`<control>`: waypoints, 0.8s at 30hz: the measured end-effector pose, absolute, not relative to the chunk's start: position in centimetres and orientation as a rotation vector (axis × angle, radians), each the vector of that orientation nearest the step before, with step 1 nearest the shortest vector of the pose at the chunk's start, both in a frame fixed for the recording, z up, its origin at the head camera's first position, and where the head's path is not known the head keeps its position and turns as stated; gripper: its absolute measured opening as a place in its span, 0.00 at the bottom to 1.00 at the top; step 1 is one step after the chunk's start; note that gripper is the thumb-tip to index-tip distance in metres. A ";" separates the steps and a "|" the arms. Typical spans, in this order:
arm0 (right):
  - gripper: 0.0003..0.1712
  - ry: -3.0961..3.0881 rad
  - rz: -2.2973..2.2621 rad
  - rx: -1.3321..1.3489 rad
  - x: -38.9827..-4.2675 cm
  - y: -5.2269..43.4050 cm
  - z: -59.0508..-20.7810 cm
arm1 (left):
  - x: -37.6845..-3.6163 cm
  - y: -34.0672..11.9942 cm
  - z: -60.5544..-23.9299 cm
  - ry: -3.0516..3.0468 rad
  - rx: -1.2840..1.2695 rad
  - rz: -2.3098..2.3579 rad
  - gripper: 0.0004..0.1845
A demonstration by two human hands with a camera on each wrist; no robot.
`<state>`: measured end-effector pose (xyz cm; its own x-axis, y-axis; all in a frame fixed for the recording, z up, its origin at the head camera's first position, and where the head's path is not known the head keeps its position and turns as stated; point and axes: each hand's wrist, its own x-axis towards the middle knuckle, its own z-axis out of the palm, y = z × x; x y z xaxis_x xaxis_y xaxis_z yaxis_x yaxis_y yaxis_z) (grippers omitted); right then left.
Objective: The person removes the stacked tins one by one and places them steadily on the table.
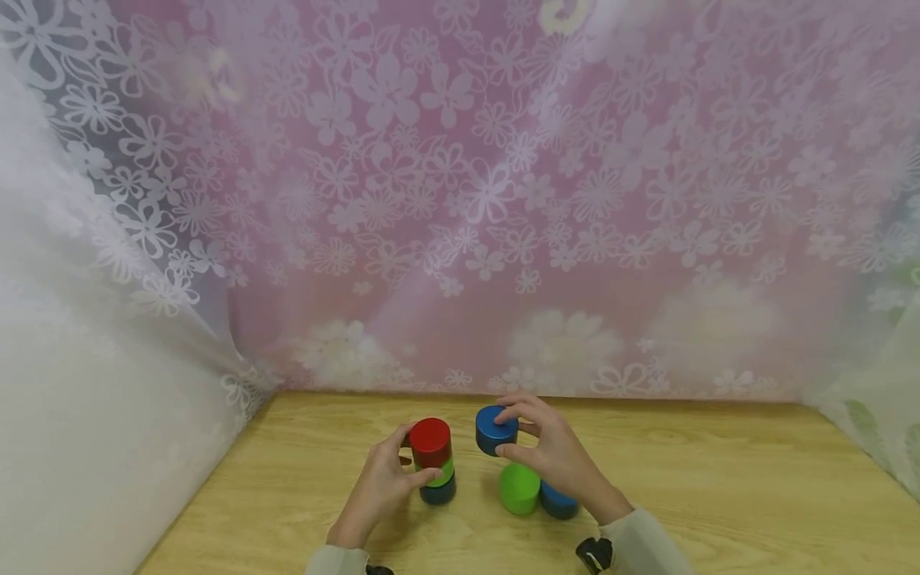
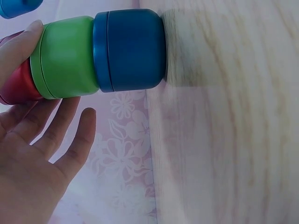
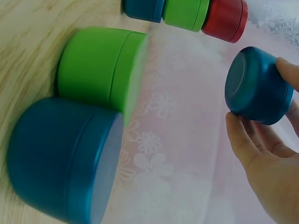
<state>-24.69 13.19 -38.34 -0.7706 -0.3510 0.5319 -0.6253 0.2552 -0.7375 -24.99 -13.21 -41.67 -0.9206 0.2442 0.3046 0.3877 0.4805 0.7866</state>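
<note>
A stack of three small round lidded tins stands on the table: a blue tin [image 2: 133,49] at the bottom, a green tin [image 2: 67,58] in the middle, a red tin [image 1: 431,436] on top. My left hand [image 1: 381,481] holds the stack from its left side, its thumb near the seam of the green and red tins and fingers opposite. To the right of the stack, my right hand [image 1: 553,447] grips another blue tin [image 3: 257,86] between thumb and fingers, raised in the air at about the red tin's height and apart from it.
Below the right hand, a second green tin [image 3: 93,70] and another blue tin [image 3: 56,158] stand side by side on the wooden table [image 1: 719,495]. A flowered pink curtain [image 1: 503,239] hangs behind the table, with pale cloth [image 1: 93,399] at the left side.
</note>
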 end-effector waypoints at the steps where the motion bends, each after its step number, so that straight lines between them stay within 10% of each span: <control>1: 0.15 -2.274 1.520 0.902 -24.6 13.3 -38.3 | -25.0 -13.2 -41.7 -2.567 -0.558 -1.424 0.35; 24: 0.14 -2.359 1.460 0.830 -23.8 16.0 -39.0 | -25.3 -13.3 -41.9 -2.583 -0.554 -1.389 0.36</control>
